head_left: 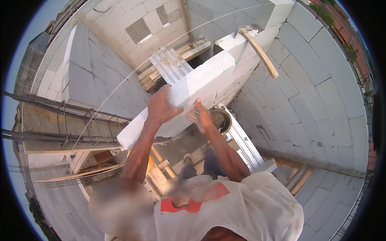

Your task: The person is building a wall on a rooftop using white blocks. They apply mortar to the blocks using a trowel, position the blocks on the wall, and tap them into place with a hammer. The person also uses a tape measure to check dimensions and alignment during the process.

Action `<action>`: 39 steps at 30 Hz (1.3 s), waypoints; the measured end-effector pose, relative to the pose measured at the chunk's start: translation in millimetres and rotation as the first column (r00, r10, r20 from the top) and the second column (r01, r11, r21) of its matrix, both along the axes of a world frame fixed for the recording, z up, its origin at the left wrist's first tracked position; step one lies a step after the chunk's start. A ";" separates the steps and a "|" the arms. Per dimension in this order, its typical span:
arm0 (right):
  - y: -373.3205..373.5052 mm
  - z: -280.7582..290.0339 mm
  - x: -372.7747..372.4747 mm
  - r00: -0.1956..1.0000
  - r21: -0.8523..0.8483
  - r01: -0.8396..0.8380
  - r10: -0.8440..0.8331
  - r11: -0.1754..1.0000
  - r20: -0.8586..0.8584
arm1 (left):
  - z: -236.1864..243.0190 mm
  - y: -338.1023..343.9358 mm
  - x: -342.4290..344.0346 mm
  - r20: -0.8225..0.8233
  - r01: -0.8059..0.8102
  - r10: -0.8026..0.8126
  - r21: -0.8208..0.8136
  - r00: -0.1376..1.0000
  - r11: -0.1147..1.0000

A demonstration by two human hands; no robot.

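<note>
A long white aerated concrete block (pixel 207 76) lies on top of a low block wall and runs diagonally in front of me. My left hand (pixel 161 106) grips its upper edge, the fingers reaching over the far side and the thumb on the near side. Against the near face rests my right hand (pixel 202 117), its fingers spread and pointing up. A hammer (pixel 260 54) with a wooden handle sits farther along the wall top, its handle jutting over the near side. One thin string (pixel 132 75) stretches across the scene above the block.
Below my right hand stands a round bucket (pixel 221 120) beside a ribbed metal plank (pixel 246 146). Rusty rebar (pixel 64 116) sticks out at the left. Another metal plank (pixel 171 66) and timbers lie beyond the wall. A tall block wall (pixel 317 92) rises on the right.
</note>
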State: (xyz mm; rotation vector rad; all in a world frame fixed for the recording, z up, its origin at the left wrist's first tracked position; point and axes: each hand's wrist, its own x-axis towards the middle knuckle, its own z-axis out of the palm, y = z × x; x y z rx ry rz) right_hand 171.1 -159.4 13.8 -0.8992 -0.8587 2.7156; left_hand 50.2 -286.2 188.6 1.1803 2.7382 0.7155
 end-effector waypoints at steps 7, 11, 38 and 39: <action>15.0 -2.8 -25.6 1.000 0.011 0.006 -0.006 1.000 0.010 | 13.2 16.7 -15.5 0.070 -0.061 0.070 -0.126 0.995 0.990; 17.8 -3.8 -33.0 1.000 0.011 -0.020 0.020 1.000 -0.012 | 5.7 13.8 -28.5 -0.005 -0.023 0.022 -0.107 1.000 0.994; 19.5 -8.3 -68.6 0.999 -0.014 -0.013 0.014 1.000 0.033 | 5.9 18.5 -71.7 0.001 0.011 -0.011 -0.137 1.000 0.991; 21.4 -8.3 -68.8 0.999 0.000 -0.014 0.014 1.000 0.034 | 4.3 19.1 -74.0 -0.005 0.014 -0.015 -0.133 1.000 0.991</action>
